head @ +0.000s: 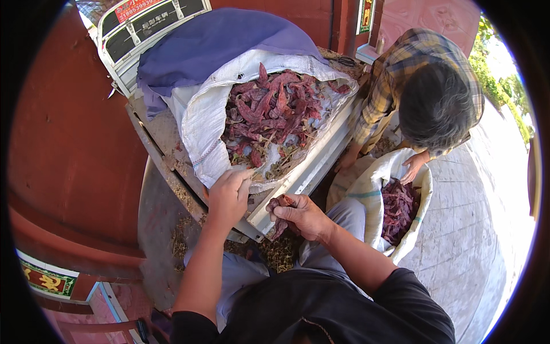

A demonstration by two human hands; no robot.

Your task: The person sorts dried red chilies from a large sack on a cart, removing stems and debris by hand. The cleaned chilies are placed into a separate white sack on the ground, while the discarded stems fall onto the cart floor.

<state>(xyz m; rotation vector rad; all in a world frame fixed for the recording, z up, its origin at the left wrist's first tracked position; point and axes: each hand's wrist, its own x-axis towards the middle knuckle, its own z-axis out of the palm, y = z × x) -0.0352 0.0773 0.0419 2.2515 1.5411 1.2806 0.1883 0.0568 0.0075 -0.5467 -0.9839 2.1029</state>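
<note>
Several dried red chili peppers [281,228] are bunched in my right hand [307,217], some hanging below the fingers. It is over the near corner of the vehicle's cargo bed. To its left, my left hand [230,195] is at the near rim of a white woven sack [204,129]. Its fingers are curled, and whether they grip anything is hidden. The sack lies open towards me on the bed, with a heap of dried chili peppers [270,107] inside. Stems and leaf scraps [283,161] lie at the sack's near side.
A purple cloth [227,43] covers the sack's back. On the right, a person in a plaid shirt [386,92] bends over a second woven sack [365,191] holding dried peppers [399,210]. The metal bed edge [300,180] runs before me. Plant debris [279,253] litters the ground below.
</note>
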